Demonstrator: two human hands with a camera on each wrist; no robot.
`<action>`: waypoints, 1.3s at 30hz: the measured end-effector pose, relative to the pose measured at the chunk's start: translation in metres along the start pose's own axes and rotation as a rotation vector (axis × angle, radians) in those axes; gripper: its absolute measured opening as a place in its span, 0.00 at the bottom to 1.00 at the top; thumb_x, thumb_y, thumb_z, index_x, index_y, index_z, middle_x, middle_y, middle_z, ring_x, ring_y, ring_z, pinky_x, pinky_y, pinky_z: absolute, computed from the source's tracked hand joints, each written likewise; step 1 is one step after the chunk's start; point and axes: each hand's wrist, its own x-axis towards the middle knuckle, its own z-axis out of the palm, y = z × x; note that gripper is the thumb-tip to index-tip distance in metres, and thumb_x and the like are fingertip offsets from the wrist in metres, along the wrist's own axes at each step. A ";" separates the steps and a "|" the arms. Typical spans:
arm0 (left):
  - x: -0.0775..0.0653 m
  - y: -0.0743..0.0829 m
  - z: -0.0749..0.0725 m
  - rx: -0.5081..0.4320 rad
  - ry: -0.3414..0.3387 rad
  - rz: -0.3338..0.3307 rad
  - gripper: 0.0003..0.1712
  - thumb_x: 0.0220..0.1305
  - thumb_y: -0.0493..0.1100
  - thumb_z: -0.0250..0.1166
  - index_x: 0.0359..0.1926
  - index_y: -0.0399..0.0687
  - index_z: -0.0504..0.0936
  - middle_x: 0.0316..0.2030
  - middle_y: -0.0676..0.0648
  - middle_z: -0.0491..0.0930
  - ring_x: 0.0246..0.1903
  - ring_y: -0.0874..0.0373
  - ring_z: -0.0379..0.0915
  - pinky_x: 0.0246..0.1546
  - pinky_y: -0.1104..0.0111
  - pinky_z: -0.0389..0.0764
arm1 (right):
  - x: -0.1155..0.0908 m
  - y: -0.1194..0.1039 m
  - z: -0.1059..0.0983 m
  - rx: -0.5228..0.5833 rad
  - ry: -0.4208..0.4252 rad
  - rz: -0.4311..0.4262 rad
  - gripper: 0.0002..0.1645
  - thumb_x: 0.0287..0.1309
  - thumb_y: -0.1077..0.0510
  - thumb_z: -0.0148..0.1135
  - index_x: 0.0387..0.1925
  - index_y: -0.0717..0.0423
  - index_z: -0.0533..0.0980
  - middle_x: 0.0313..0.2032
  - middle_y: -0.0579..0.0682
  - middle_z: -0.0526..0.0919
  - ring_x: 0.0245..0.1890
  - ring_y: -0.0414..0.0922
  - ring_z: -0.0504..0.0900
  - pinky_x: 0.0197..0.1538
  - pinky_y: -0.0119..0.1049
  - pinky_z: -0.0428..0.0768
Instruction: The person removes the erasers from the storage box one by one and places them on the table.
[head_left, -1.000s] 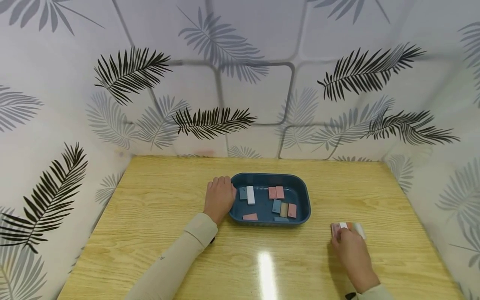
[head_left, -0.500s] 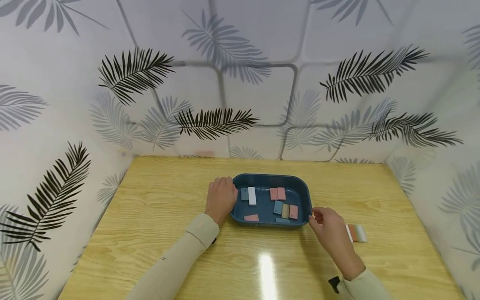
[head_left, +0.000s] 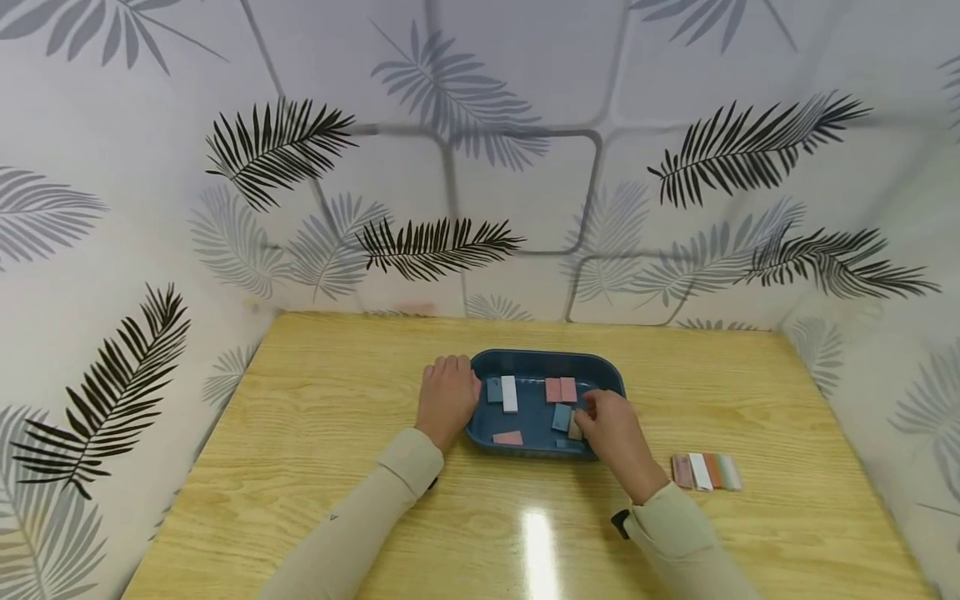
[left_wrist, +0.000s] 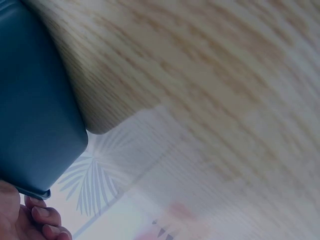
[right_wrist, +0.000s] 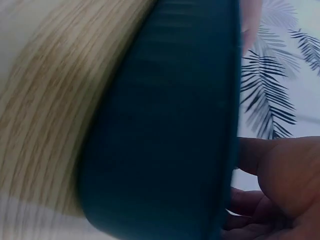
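My left hand (head_left: 448, 398) grips the left rim of a dark blue plastic tub (head_left: 551, 361); its fingers show at the rim in the left wrist view. Over the tub's right end is my right hand (head_left: 618, 437), thumb and fingers apart with nothing seen between them. Its thumb tip is right at a tan block (head_left: 575, 425), beside a blue block (head_left: 562, 417). Also lying in the tub are two pink blocks (head_left: 561, 389) side by side, a white block (head_left: 509, 394), another blue one (head_left: 494, 390) and a flat pink one (head_left: 507, 437). My right hand hides part of the contents.
On the wooden table (head_left: 337, 375), right of the tub, a row of small blocks lies side by side: pink (head_left: 682, 472), white (head_left: 701, 472), orange and pale grey-green. A leaf-patterned wall covering (head_left: 517, 200) rises behind and at both sides.
My right hand has left the block row and moved left, past the tub's right rim, to over the blocks inside. The row's pink block is uncovered again. My left hand stays on the rim.
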 end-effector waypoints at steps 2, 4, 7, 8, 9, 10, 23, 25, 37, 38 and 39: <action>0.000 0.000 0.001 0.004 0.014 0.007 0.09 0.65 0.44 0.52 0.34 0.42 0.72 0.28 0.46 0.71 0.31 0.51 0.66 0.34 0.61 0.65 | 0.005 0.001 0.005 -0.008 -0.003 0.007 0.18 0.55 0.60 0.59 0.44 0.71 0.77 0.34 0.57 0.79 0.32 0.48 0.76 0.37 0.43 0.76; 0.000 0.000 0.001 0.010 0.028 0.015 0.09 0.65 0.43 0.53 0.34 0.41 0.72 0.28 0.45 0.71 0.31 0.51 0.66 0.33 0.61 0.65 | 0.010 0.002 0.010 -0.015 -0.008 0.027 0.17 0.56 0.60 0.59 0.42 0.71 0.77 0.30 0.56 0.78 0.28 0.47 0.75 0.33 0.41 0.75; 0.000 0.000 0.000 0.018 0.036 0.020 0.09 0.64 0.43 0.54 0.33 0.41 0.72 0.27 0.45 0.70 0.30 0.51 0.66 0.33 0.61 0.65 | 0.018 0.003 0.015 -0.032 -0.033 0.082 0.12 0.56 0.60 0.58 0.34 0.69 0.77 0.23 0.54 0.72 0.22 0.45 0.71 0.26 0.37 0.70; 0.000 0.000 0.000 0.019 0.037 0.021 0.09 0.64 0.43 0.54 0.33 0.41 0.72 0.27 0.46 0.70 0.30 0.51 0.65 0.33 0.61 0.65 | 0.020 0.003 0.017 -0.030 -0.044 0.099 0.11 0.57 0.60 0.58 0.31 0.67 0.76 0.22 0.53 0.71 0.20 0.45 0.71 0.24 0.36 0.69; 0.000 0.000 0.000 0.020 0.036 0.023 0.09 0.64 0.43 0.54 0.33 0.41 0.72 0.27 0.46 0.70 0.30 0.51 0.65 0.33 0.61 0.65 | 0.023 0.003 0.019 -0.029 -0.056 0.120 0.10 0.58 0.60 0.57 0.28 0.65 0.75 0.20 0.52 0.70 0.19 0.45 0.71 0.22 0.36 0.68; 0.000 0.000 0.001 0.021 0.035 0.023 0.09 0.65 0.43 0.53 0.33 0.42 0.71 0.27 0.46 0.70 0.30 0.51 0.65 0.33 0.61 0.65 | 0.025 0.004 0.021 -0.026 -0.063 0.135 0.11 0.58 0.60 0.57 0.25 0.64 0.75 0.19 0.52 0.70 0.18 0.44 0.71 0.21 0.35 0.68; 0.000 0.000 0.001 0.029 0.026 0.023 0.08 0.64 0.43 0.53 0.33 0.42 0.71 0.27 0.46 0.70 0.30 0.51 0.65 0.33 0.61 0.65 | 0.043 0.008 0.036 0.015 0.007 0.166 0.18 0.55 0.62 0.58 0.13 0.58 0.66 0.15 0.48 0.63 0.15 0.44 0.67 0.19 0.35 0.63; 0.001 0.000 -0.001 0.031 0.029 0.021 0.08 0.64 0.43 0.54 0.34 0.41 0.72 0.27 0.45 0.70 0.30 0.51 0.66 0.33 0.61 0.65 | 0.045 0.009 0.037 0.031 0.008 0.173 0.18 0.56 0.61 0.58 0.14 0.58 0.67 0.14 0.48 0.63 0.14 0.43 0.67 0.18 0.35 0.63; 0.001 0.000 -0.001 0.049 0.036 0.027 0.10 0.65 0.43 0.51 0.34 0.40 0.72 0.27 0.45 0.71 0.30 0.51 0.67 0.33 0.61 0.66 | 0.052 0.014 0.040 0.080 -0.001 0.248 0.11 0.55 0.58 0.61 0.29 0.65 0.76 0.27 0.55 0.78 0.22 0.46 0.75 0.24 0.36 0.71; 0.000 0.000 -0.002 0.051 0.033 0.028 0.10 0.66 0.43 0.51 0.34 0.41 0.72 0.27 0.45 0.71 0.30 0.51 0.67 0.33 0.61 0.66 | 0.052 0.015 0.040 0.085 -0.002 0.252 0.11 0.55 0.58 0.61 0.29 0.65 0.76 0.26 0.55 0.78 0.22 0.46 0.75 0.24 0.36 0.71; 0.000 0.001 -0.002 0.050 0.031 0.030 0.10 0.66 0.43 0.50 0.33 0.41 0.72 0.27 0.45 0.71 0.30 0.51 0.67 0.33 0.61 0.66 | 0.052 0.015 0.040 0.083 -0.001 0.250 0.11 0.55 0.58 0.61 0.28 0.65 0.77 0.25 0.54 0.78 0.21 0.46 0.75 0.23 0.36 0.71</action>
